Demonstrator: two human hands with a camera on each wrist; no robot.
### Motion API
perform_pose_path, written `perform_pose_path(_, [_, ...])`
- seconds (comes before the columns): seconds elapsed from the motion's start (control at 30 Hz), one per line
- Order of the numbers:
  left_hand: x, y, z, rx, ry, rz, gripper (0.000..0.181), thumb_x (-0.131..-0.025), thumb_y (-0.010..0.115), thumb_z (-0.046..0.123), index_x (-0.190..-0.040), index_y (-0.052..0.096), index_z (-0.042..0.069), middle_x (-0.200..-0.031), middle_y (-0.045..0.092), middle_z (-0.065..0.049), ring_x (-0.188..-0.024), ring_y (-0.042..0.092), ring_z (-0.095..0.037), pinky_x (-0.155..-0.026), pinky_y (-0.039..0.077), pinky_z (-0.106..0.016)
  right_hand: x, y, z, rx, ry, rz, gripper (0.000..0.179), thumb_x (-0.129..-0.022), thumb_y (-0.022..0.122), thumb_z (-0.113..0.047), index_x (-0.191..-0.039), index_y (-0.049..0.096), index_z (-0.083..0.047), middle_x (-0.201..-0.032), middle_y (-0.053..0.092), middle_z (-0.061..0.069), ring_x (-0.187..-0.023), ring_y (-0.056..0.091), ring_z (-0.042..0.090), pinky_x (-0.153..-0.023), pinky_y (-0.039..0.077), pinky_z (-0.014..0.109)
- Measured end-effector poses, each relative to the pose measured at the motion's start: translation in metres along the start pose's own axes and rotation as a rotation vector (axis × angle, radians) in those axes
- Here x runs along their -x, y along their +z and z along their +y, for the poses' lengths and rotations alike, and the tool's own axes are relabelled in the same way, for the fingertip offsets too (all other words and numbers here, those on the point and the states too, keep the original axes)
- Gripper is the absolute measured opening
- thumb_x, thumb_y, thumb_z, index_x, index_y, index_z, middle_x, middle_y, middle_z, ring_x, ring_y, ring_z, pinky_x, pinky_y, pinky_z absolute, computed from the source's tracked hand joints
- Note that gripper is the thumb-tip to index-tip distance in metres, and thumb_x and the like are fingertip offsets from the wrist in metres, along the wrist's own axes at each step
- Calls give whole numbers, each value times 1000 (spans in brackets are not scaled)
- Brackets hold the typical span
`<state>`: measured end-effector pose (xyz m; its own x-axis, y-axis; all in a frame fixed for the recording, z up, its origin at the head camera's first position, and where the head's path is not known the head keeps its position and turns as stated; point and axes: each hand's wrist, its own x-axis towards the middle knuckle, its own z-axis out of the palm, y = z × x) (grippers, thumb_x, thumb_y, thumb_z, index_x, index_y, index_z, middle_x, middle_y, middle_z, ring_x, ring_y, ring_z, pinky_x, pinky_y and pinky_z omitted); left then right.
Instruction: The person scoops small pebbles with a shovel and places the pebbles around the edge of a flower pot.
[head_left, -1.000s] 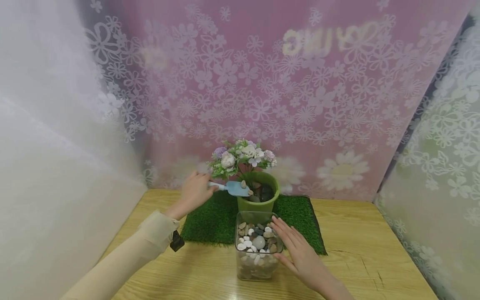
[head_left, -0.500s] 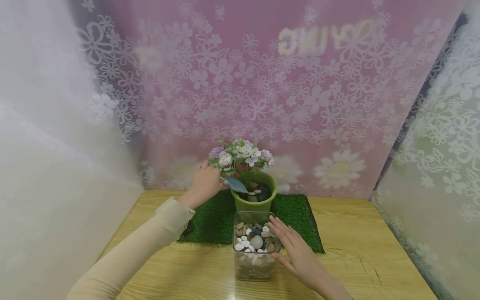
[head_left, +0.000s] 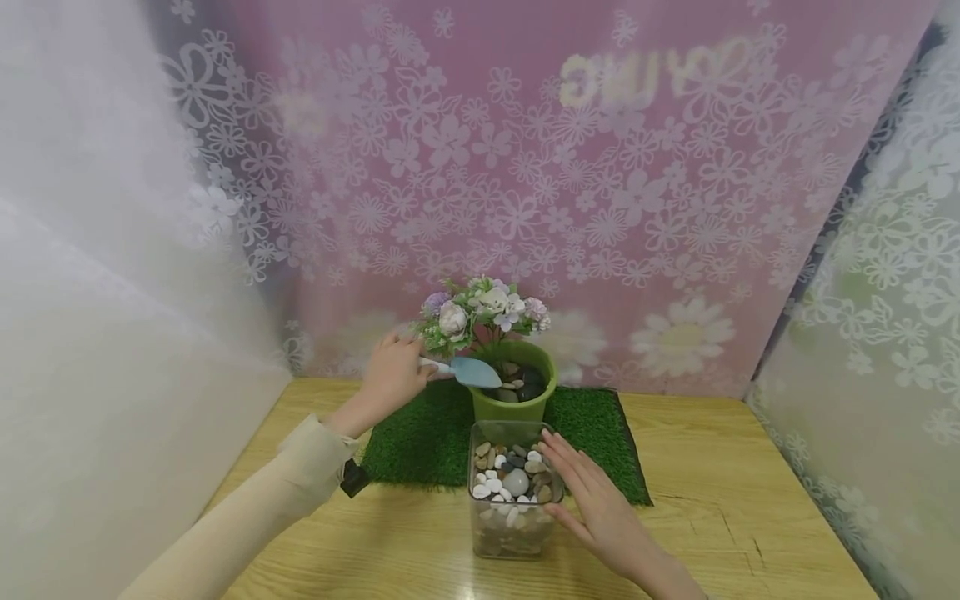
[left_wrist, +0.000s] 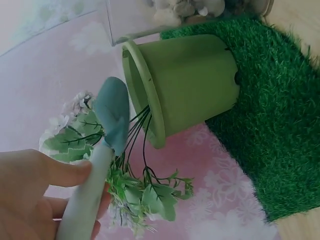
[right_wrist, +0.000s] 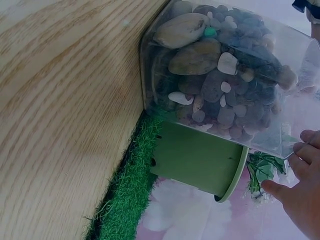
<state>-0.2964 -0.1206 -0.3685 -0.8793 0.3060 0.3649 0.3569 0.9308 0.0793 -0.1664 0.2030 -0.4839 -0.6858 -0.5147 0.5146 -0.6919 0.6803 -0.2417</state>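
My left hand [head_left: 393, 371] grips the pale handle of a small blue-grey trowel [head_left: 474, 372]. Its blade sits over the left rim of a green flowerpot [head_left: 512, 412], with no pebbles on it. Inside the pot, light pebbles [head_left: 514, 384] lie on larger dark stones around the stems of artificial flowers [head_left: 495, 304]. In the left wrist view, thumb and fingers wrap the trowel handle [left_wrist: 85, 200]. My right hand [head_left: 596, 508] touches the right rim of a clear square container [head_left: 510, 432] with fingers extended. White, grey and brown pebbles [head_left: 516, 482] fill much of it.
The pot stands on a green artificial grass mat [head_left: 600, 442], with the container just in front of it. Beneath is a wooden table [head_left: 705, 500]. A pink floral curtain [head_left: 480, 183] hangs behind, with pale sheets [head_left: 112, 292] at both sides.
My left hand moved toward the pot, tilted the trowel and drew back. Pebbles on the blade earlier dropped into the pot. My right hand stayed at the container.
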Motion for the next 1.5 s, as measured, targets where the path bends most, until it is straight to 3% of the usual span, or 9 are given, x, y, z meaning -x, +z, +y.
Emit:
perform_pose_path(0.17, [14, -7, -7, 61, 90, 103, 34, -92, 77, 30, -114, 74, 4, -105, 75, -11, -96, 65, -29, -115, 35, -49, 0, 0, 0, 4, -3, -4, 80, -96, 70, -27, -162, 26, -16, -166, 26, 9, -151, 30, 23, -122, 6, 22])
perform_pose_path(0.3, [22, -15, -7, 114, 145, 147, 30, -91, 78, 30, -111, 74, 7, -101, 75, -9, -93, 59, -29, -109, 40, -50, 0, 0, 0, 1, -1, -7, 80, -96, 70, -27, -162, 26, -16, -166, 27, 10, -151, 29, 23, -120, 3, 19])
perform_pose_path(0.4, [28, -22, -4, 111, 176, 153, 26, -91, 78, 31, -105, 75, 9, -98, 74, -6, -86, 53, -26, -89, 47, -42, -1, 0, 1, -5, -3, -5, 81, -96, 71, -26, -162, 26, -16, -166, 27, 11, -151, 29, 23, -120, 1, 18])
perform_pose_path(0.5, [33, -28, 3, 101, 207, 139, 25, -91, 78, 32, -102, 75, 10, -96, 72, -3, -82, 49, -22, -74, 41, -37, -1, 1, 2, -5, -7, -1, 81, -95, 71, -25, -162, 26, -15, -165, 28, 12, -151, 29, 23, -120, 0, 18])
perform_pose_path(0.73, [42, -35, 23, 98, 300, 77, 19, -91, 77, 31, -99, 73, 13, -96, 71, 0, -83, 51, -19, -81, 46, -39, 0, 1, 1, 2, -2, -4, 80, -95, 72, -25, -161, 28, -14, -165, 28, 10, -151, 30, 22, -118, -1, 16])
perform_pose_path(1.0, [52, -36, 49, -67, 438, -30, 20, -92, 76, 36, -97, 73, 17, -90, 66, 3, -83, 45, -18, -72, 36, -33, -1, 2, 2, -2, 2, -1, 80, -96, 71, -26, -162, 26, -18, -167, 26, 6, -151, 30, 20, -120, 3, 18])
perform_pose_path(1.2, [51, -44, 70, -217, 483, -97, 20, -93, 73, 39, -98, 77, 20, -91, 68, 2, -82, 40, -17, -71, 30, -30, 0, 2, 2, 1, -5, -7, 80, -96, 71, -26, -162, 27, -17, -166, 26, 7, -151, 30, 20, -122, 11, 23])
perform_pose_path(1.37, [47, -47, 88, -298, 526, -90, 20, -93, 73, 41, -95, 79, 21, -90, 70, 2, -82, 44, -17, -70, 34, -30, 0, 2, 2, 2, -2, -6, 80, -96, 71, -27, -162, 27, -17, -167, 26, 7, -151, 30, 19, -121, 6, 19])
perform_pose_path(1.5, [44, -43, 100, -356, 590, -30, 23, -93, 74, 43, -100, 79, 22, -97, 71, 3, -89, 50, -17, -73, 38, -30, 0, 2, 1, -1, -4, 3, 78, -97, 70, -27, -161, 27, -16, -166, 27, 7, -150, 30, 20, -120, 4, 17])
